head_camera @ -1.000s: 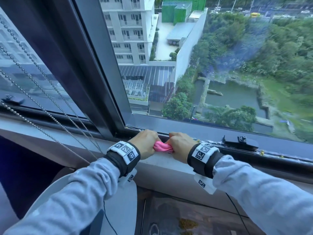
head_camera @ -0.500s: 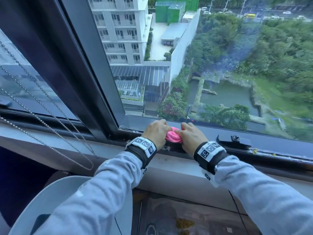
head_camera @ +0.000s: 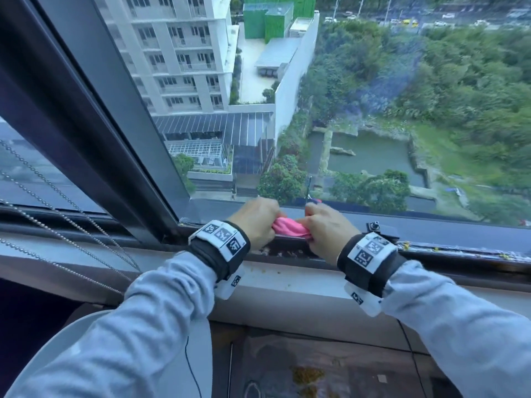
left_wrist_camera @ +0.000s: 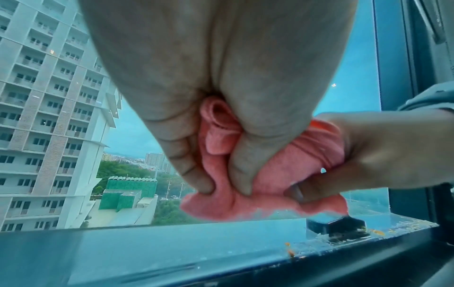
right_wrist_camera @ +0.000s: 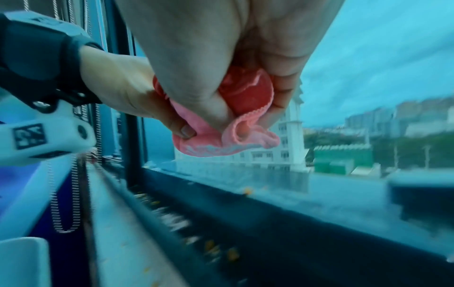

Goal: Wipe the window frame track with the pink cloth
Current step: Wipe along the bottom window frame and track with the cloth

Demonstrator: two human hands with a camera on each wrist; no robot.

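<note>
A person's left hand (head_camera: 255, 222) and right hand (head_camera: 324, 231) both grip a bunched pink cloth (head_camera: 288, 227) just above the crumb-littered window frame track (head_camera: 287, 249), apparently gathering it narrow enough to fit the channel.

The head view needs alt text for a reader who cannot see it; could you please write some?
Both hands, left hand and right hand, grip a bunched pink cloth between them over the dark window frame track, which is speckled with yellowish debris. Beyond the glass lie a tall white building and green trees far below.
</note>
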